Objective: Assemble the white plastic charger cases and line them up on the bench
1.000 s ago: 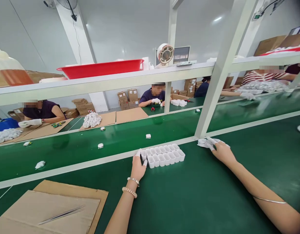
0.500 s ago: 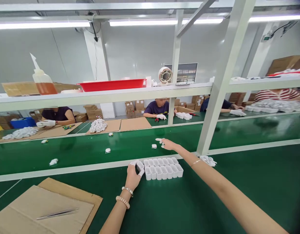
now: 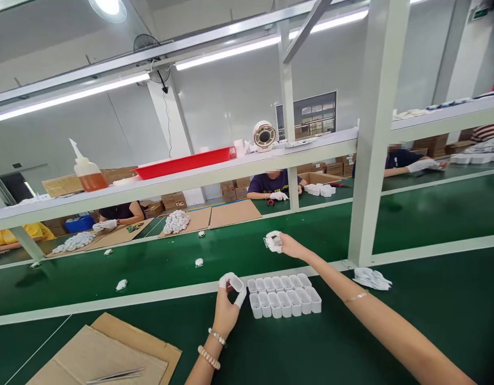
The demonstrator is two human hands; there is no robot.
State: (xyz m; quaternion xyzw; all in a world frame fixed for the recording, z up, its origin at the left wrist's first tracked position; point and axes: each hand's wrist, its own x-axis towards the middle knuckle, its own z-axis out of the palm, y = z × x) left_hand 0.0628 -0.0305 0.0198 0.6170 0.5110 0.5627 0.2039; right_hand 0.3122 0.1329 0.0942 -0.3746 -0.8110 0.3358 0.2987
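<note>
Cup (image 3: 237, 284), white, is pinched between thumb and fingers by the left hand (image 3: 226, 307) near the counter's (image 3: 287, 350) far edge, beside two rows of cups (image 3: 286, 299). Over the belt (image 3: 159, 272), a small part (image 3: 267, 243), partly hidden, is pinched by the right hand's (image 3: 285, 245) fingers. The rows could be knocked askew by a sideways left-hand swing, and the part dropped through a slackened pinch.

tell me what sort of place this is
Probably a factory assembly line: small white parts lie along a long green belt, two rows of white open-topped plastic cups stand on the near side, and workers in white gloves are opposite.
</note>
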